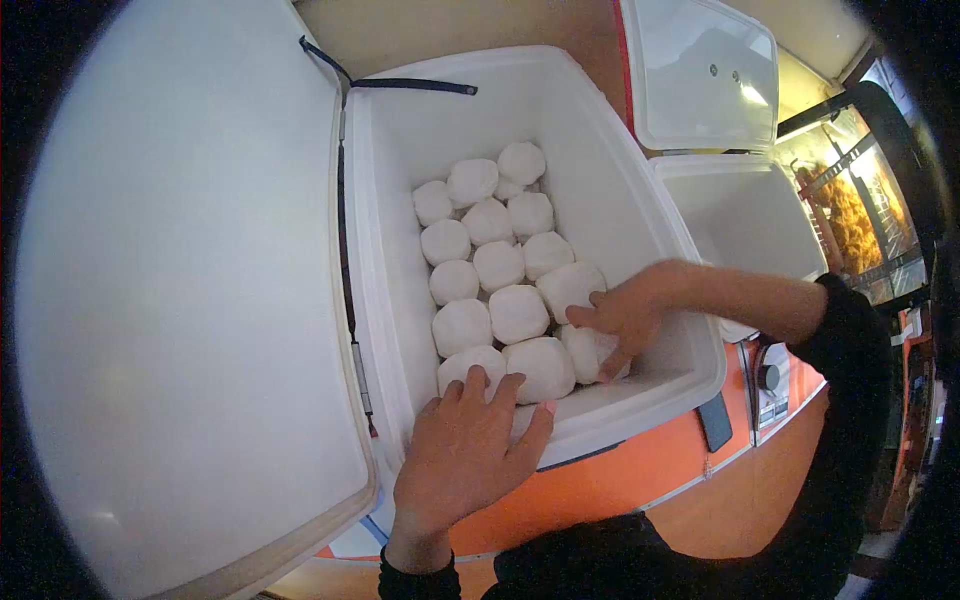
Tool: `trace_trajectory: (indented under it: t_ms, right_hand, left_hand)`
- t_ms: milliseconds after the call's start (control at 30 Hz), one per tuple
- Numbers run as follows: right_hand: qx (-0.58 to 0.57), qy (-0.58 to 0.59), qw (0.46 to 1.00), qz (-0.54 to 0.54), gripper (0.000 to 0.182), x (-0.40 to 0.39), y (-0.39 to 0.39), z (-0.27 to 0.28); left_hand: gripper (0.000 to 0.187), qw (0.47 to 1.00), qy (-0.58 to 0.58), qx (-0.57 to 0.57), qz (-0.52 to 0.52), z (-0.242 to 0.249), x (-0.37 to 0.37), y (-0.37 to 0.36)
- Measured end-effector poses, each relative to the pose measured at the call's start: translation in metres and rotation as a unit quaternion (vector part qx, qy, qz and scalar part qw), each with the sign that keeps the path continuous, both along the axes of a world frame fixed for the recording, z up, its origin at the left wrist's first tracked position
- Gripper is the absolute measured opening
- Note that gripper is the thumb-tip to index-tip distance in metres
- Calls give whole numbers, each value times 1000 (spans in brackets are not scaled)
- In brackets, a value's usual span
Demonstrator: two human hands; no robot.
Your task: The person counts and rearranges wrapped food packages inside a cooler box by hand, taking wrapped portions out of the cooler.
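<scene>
Your left hand [462, 455], lower centre, rests spread, grasping nothing, against smooth white dough-like balls [499, 266] at mid-frame; your right hand [635, 305], centre-right, curls over the corner ball [587, 350], its grip impossible to tell. Rectangular white plastic cooler [630, 205] walls surround them.

Dough balls [499, 266] lay in rows inside a cooler [612, 175] at center frame, its lid [195, 280] left, a second cooler [742, 205] upper right

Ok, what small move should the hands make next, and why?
Probably close the right hand gently around the near-right white ball: its fingers are spread over it, while the left hand lies at the near-left white ball.
</scene>
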State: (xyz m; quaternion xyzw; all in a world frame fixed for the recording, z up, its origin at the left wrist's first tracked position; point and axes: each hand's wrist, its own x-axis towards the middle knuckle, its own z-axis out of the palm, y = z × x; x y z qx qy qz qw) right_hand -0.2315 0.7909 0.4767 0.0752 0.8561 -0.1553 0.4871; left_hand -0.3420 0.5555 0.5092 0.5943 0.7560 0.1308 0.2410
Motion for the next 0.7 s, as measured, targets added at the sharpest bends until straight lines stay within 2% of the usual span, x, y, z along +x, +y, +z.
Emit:
trace_trajectory:
  t_ms: [67, 133, 167, 233, 300, 367, 433, 567, 667, 700]
  right_hand:
    - [-26, -77, 996, 22, 93, -18, 14, 4]
    - [-101, -129, 983, 84, 81, -36, 30, -15]
    - [-98, -128, 983, 90, 81, -55, 42, -21]
    - [-8, -105, 994, 26, 77, -113, 72, -32]
    - [95, 42, 995, -5, 78, -168, 111, -69]
    - [151, 179, 972, -2, 81, -196, 123, -98]
    - [205, 389, 887, -142, 91, -209, 110, -109]
    - [127, 341, 922, -135, 96, -225, 144, -147]
    - [104, 333, 929, -123, 93, -216, 138, -124]
    - [144, 369, 914, -88, 91, -215, 129, -118]
  left_hand:
    - [51, 1000, -21, -16, 3, 2, -1, 1]
    - [51, 1000, -13, -5, 0, -2, -1, -1]
    - [51, 1000, -7, 1, -7, -3, -1, -2]
    - [51, 1000, -20, -7, -10, -3, -3, -2]
    - [51, 999, -31, -13, -18, -3, -4, -1]
    - [53, 999, -19, -20, -20, -4, -4, -1]
    - [51, 999, -18, -29, -14, 0, -4, -1]
    - [51, 999, -18, -46, -18, 2, -6, 2]
    - [53, 998, -19, -54, -19, 3, -6, 3]
    - [53, 998, -24, -61, -22, 2, -5, 3]
